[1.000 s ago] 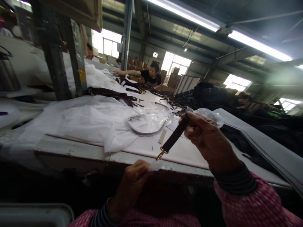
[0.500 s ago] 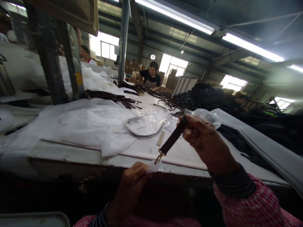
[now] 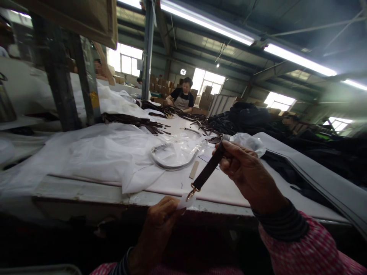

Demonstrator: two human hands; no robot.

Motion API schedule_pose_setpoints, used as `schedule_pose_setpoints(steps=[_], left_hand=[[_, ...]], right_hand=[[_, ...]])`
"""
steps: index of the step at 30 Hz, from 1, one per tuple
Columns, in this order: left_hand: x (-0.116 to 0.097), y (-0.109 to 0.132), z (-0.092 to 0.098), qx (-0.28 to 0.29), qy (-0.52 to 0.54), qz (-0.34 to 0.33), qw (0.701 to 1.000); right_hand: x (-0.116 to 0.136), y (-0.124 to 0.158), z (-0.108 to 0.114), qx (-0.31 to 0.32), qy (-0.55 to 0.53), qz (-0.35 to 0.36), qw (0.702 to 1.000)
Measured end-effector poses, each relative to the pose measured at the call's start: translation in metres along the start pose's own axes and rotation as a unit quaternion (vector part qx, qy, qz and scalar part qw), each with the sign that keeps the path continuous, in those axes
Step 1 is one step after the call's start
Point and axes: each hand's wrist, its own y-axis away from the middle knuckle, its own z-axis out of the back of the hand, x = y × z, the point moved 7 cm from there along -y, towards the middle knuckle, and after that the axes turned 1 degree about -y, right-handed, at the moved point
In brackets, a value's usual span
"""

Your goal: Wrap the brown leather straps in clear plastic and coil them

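My right hand [image 3: 243,168] is closed on the upper part of a dark brown strap [image 3: 210,167], which slants down to the left. At the strap's lower end hangs a gold-coloured snap hook [image 3: 191,193]. Low in front of the table edge, my left hand [image 3: 160,217] pinches a small translucent white piece of thin wrapping [image 3: 183,204]. That piece lies against the hook's tip; whether it wraps around the hook is hard to make out. Just behind the strap, a small beige strip [image 3: 194,170] lies on the white tabletop [image 3: 223,193].
Clear plastic holding a grey looped strap [image 3: 174,167] lies mid-table. White plastic sheets [image 3: 94,152] cover the left side. Dark straps [image 3: 137,123] lie farther back, and dark material [image 3: 249,118] is piled at right. A co-worker [image 3: 183,98] is at the far end.
The white wrapping now reaches farther over the hook's tip. Both hands keep nearly the same places and grips. The co-worker at the far end has shifted posture.
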Motion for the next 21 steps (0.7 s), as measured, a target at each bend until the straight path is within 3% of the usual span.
schedule_pose_setpoints(steps=[2, 4, 8, 13, 17, 21], left_hand=[[-0.001, -0.005, 0.000, 0.018, 0.049, 0.061, 0.997], [-0.008, -0.010, -0.005, 0.070, 0.131, 0.111, 0.983], [-0.037, -0.022, -0.012, 0.166, 0.252, 0.113, 0.947], [-0.064, -0.042, 0.002, 0.151, 0.228, 0.063, 0.960], [-0.090, -0.057, 0.021, 0.106, 0.140, 0.015, 0.984], [-0.109, -0.061, 0.031, 0.079, 0.126, -0.019, 0.989]], right_hand=[[-0.001, -0.001, -0.001, 0.008, 0.002, -0.006, 1.000], [0.000, -0.003, -0.003, 0.015, 0.003, -0.008, 1.000], [0.009, -0.008, -0.007, 0.030, 0.016, 0.008, 0.999], [0.035, -0.008, -0.022, 0.075, 0.049, 0.072, 0.993], [0.062, -0.002, -0.039, 0.087, 0.091, 0.140, 0.982], [0.081, 0.003, -0.048, 0.085, 0.104, 0.208, 0.969]])
